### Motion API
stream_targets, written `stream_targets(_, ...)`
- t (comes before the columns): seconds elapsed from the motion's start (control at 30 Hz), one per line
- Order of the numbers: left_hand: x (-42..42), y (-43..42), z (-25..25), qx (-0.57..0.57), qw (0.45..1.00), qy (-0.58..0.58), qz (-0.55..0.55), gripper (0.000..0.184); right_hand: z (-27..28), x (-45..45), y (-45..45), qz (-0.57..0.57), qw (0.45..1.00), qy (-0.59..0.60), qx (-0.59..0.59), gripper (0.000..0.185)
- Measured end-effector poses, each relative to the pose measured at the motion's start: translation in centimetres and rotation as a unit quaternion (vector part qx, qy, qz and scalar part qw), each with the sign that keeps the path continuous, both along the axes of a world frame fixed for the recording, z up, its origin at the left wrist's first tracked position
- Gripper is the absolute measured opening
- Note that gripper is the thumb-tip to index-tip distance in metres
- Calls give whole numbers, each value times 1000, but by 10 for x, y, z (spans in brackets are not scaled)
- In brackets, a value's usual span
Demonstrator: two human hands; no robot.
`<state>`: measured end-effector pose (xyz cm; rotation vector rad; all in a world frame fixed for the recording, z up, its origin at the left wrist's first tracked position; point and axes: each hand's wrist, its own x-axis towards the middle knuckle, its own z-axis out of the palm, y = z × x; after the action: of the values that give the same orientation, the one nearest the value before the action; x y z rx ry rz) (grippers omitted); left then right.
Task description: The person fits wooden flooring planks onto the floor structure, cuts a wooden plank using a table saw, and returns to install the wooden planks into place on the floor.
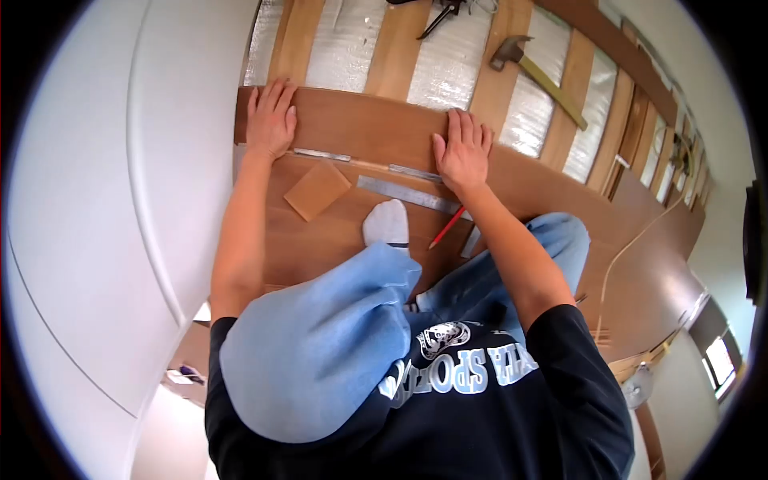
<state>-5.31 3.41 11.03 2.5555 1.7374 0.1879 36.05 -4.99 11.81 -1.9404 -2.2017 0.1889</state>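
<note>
A brown floorboard [368, 120] lies across the wooden battens, and both of my hands rest on it. My left hand [270, 120] lies flat near its left end, beside the white wall, fingers stretched out. Further right, my right hand [465, 152] is also spread flat on the board. Just below the board are two short metal strips [322, 154]. A small square wooden piece [318, 190] sits on the laid flooring near my left forearm. Close to my right wrist are a metal ruler [404, 194] and a red pencil [446, 227].
A claw hammer [552, 84] lies over the battens [392, 52] and silvery sheeting at the upper right. A black tool [442, 18] is at the top. The white wall [72, 200] runs along my left. A thin cord [640, 236] crosses the flooring at right.
</note>
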Motion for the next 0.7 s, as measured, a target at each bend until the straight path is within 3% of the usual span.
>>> stream_targets(0.07, 13, -18, -2, 1, 1000, -4, 21, 48, 5, 10, 2, 20, 998, 53, -31, 58)
stream_targets(0.13, 12, -41, 15, 17, 989, -8, 143, 47, 11, 43, 28, 19, 993, 115, -23, 53)
stream_targets(0.2, 7, -76, 12, 0, 968, -77, 239, 49, -38, 129, 63, 45, 988, -132, 62, 55)
stream_targets(0.23, 3, -88, 15, -14, 965, -58, 255, 51, 21, 128, 85, -60, 998, 17, 5, 59)
stream_targets(0.3, -3, -109, 20, -31, 957, -34, 285, 52, 11, 186, 104, -49, 996, -70, -3, 61)
stream_targets(0.33, -6, -112, 19, -62, 934, -109, 335, 51, -8, 213, 111, -23, 992, -121, -23, 62)
stream_targets(0.37, -11, -113, 17, -90, 901, -185, 382, 50, -3, 206, 110, -35, 989, -139, -36, 61)
stream_targets(0.4, -17, -115, 8, -85, 896, -182, 397, 50, 5, 202, 106, -46, 985, -159, -49, 60)
stream_targets(0.47, -28, -116, -14, -160, 811, -317, 466, 47, 28, 152, 92, 33, 995, -85, 38, 57)
stream_targets(0.5, -24, -113, -7, -107, 801, -339, 481, 32, 25, 128, 79, 111, 992, -41, 50, 56)
stream_targets(0.53, -26, -109, -5, -105, 798, -336, 489, 32, 17, 101, 61, 185, 981, 2, 59, 54)
stream_targets(0.57, -31, -101, -6, -154, 745, -408, 505, 28, 13, 58, 36, 208, 976, 29, 59, 52)
stream_targets(0.6, -30, -99, -10, -175, 715, -444, 510, 26, 44, 3, 17, 202, 977, 56, -40, 52)
stream_targets(0.63, -30, -97, -12, -196, 684, -477, 517, 24, 57, -36, 6, 250, 962, 93, -64, 54)
stream_targets(0.7, -28, -95, -25, -148, 685, -480, 528, 9, 66, -105, -9, 321, 932, 155, -66, 57)
